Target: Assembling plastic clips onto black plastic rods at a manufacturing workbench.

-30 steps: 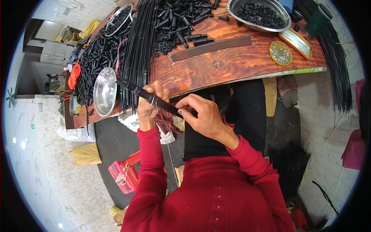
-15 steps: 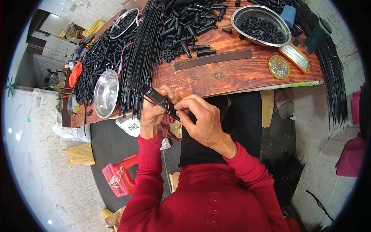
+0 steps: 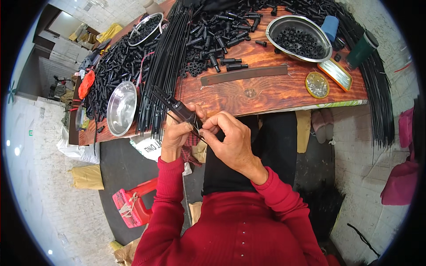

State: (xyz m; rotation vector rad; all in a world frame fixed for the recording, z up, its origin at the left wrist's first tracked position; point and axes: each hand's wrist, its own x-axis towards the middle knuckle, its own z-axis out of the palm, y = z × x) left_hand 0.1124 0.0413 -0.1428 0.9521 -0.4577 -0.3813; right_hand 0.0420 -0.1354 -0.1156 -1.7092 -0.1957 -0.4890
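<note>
My left hand (image 3: 174,135) is wrapped round a black tubular plastic fitting (image 3: 181,111) with thin black rods running along it. The fitting tilts up toward the left, just off the table's near edge. Close against its lower end, my right hand (image 3: 228,137) pinches a thin pale wire (image 3: 197,125) between thumb and forefinger. Where the wire passes round the fitting is partly hidden by my fingers. Beyond my left hand, a thick bundle of long black rods (image 3: 166,66) lies over the wooden table (image 3: 248,92).
Heaped black fittings (image 3: 217,40) cover the table's back. A steel bowl (image 3: 274,32) holds small black rings. Nearer stand a yellow-rimmed round dish (image 3: 317,85), an orange-edged tray (image 3: 336,74), a green cup (image 3: 361,49) and a flat metal bar (image 3: 244,74). A clear bowl (image 3: 122,108) sits left.
The fitting and both hands keep nearly the same place, with the fitting's top tipped slightly. My right fingers have shifted a little at the wire. The whole view has moved slightly.
</note>
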